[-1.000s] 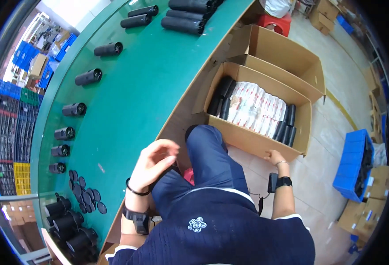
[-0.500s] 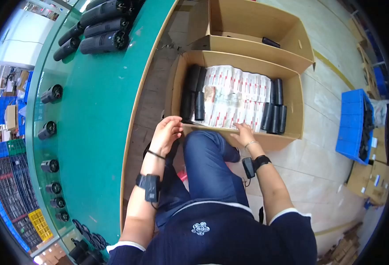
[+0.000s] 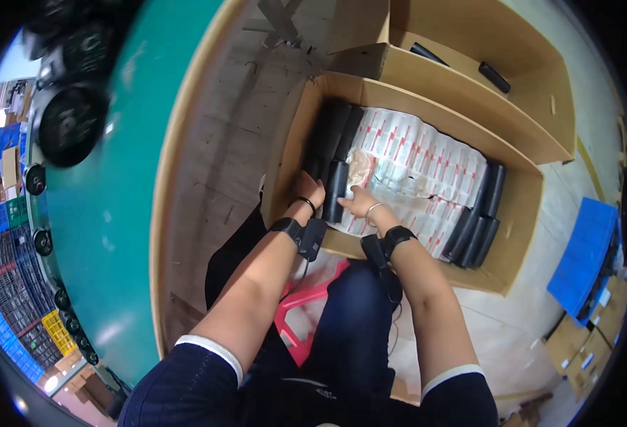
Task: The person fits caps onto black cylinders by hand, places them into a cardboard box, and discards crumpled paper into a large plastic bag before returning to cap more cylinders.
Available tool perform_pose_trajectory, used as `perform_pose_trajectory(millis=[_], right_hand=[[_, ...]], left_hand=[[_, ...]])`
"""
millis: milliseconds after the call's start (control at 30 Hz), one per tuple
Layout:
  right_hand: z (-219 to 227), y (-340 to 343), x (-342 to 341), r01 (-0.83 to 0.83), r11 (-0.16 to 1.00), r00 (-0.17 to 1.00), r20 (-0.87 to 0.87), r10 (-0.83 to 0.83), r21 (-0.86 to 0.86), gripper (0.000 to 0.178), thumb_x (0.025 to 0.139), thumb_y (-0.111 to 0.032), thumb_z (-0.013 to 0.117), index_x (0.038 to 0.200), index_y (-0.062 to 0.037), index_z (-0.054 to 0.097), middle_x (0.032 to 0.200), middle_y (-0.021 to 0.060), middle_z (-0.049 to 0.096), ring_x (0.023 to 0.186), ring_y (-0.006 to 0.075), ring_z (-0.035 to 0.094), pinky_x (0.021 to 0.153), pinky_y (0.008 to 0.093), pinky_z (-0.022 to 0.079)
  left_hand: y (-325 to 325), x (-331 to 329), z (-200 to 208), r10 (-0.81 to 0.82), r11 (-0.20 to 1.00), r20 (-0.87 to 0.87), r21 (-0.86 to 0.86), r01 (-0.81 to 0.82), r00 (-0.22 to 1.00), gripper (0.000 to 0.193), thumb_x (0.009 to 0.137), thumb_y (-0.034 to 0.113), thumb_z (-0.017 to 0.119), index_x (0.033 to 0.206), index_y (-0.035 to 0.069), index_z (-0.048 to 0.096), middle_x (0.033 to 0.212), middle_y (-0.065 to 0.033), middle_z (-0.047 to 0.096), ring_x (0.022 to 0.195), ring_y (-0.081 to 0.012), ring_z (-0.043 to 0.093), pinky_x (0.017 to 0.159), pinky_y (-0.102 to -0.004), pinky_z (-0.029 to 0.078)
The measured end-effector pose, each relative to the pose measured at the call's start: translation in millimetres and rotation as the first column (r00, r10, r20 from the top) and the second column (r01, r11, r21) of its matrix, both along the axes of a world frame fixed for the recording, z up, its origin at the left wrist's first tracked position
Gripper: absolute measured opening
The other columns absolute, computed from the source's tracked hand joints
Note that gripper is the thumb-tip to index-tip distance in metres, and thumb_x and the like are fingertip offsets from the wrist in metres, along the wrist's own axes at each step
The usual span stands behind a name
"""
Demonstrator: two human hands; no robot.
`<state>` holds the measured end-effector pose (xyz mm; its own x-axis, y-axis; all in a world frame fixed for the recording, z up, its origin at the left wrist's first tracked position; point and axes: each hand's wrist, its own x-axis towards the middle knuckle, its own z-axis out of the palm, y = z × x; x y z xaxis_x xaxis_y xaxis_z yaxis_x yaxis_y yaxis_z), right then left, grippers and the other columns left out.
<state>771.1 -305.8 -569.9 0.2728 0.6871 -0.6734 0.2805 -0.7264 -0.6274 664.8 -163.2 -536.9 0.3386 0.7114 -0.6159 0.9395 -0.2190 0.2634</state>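
Observation:
In an open cardboard box (image 3: 406, 91) lies a layer of white-and-red wrapped pieces (image 3: 448, 153). Black cylindrical pieces stand or lie along both ends, among them a short black cylinder (image 3: 336, 191) near the left front. My left hand (image 3: 310, 191) reaches in on the left of that cylinder, fingers apart and partly hidden against the dark pieces. From the other side my right hand (image 3: 360, 202) comes up to the same cylinder, its thumb and fingers apart at the cylinder's right side. Whether either hand grips it I cannot tell. More black cylinders (image 3: 473, 238) fill the right end.
Behind stands a second cardboard box (image 3: 463, 85) with two black pieces inside. A green-topped table (image 3: 124, 213) with black cylindrical parts runs along my left. A blue bin (image 3: 582, 256) and cartons are at the right. A pink stool (image 3: 302, 313) shows beneath me.
Both hands have moved forward into the box, to either side of the short black cylinder. My body leans closer, so the box appears larger and turned.

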Motion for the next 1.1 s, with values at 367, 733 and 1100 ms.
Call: perform_pose_trajectory(millis=[367, 733, 1100], right_hand=[[-54.4, -26.6, -13.7, 0.37, 0.904, 0.923, -0.192, -0.333, 0.215, 0.061, 0.068, -0.022, 0.081, 0.112, 0.0038, 0.048, 0.075, 0.0103, 0.064, 0.065, 0.0169, 0.061, 0.058, 0.0305, 0.05], [-67.2, 0.3, -23.6, 0.328, 0.942, 0.917, -0.26, -0.302, 0.065, 0.048, 0.076, -0.029, 0.079, 0.097, 0.0016, 0.049, 0.067, 0.0063, 0.057, 0.057, 0.0133, 0.057, 0.049, 0.0281, 0.047], [47.0, 0.6, 41.9, 0.819, 0.556, 0.443, -0.77, -0.458, 0.141, 0.049, 0.086, -0.011, 0.062, 0.131, -0.0024, 0.044, 0.114, 0.0074, 0.059, 0.1, 0.0144, 0.057, 0.089, 0.0298, 0.045]], left_hand=[[-32.0, 10.6, -23.2, 0.069, 0.994, -0.104, 0.097, -0.059, 0.992, 0.063, 0.076, 0.033, 0.074, 0.118, -0.002, 0.044, 0.115, -0.0238, 0.054, 0.106, -0.0392, 0.056, 0.088, -0.049, 0.045], [0.5, -18.8, -23.2, 0.63, 0.637, 0.106, -0.637, -0.434, 0.77, 0.08, 0.076, 0.039, 0.075, 0.135, -0.001, 0.038, 0.124, -0.0178, 0.056, 0.108, -0.0256, 0.057, 0.092, -0.0348, 0.046], [13.4, 51.8, 76.2, 0.66, 0.506, 0.353, -0.861, -0.045, 0.663, 0.066, 0.08, 0.035, 0.07, 0.127, -0.003, 0.044, 0.114, -0.0138, 0.057, 0.101, -0.0206, 0.057, 0.086, -0.0326, 0.048]])
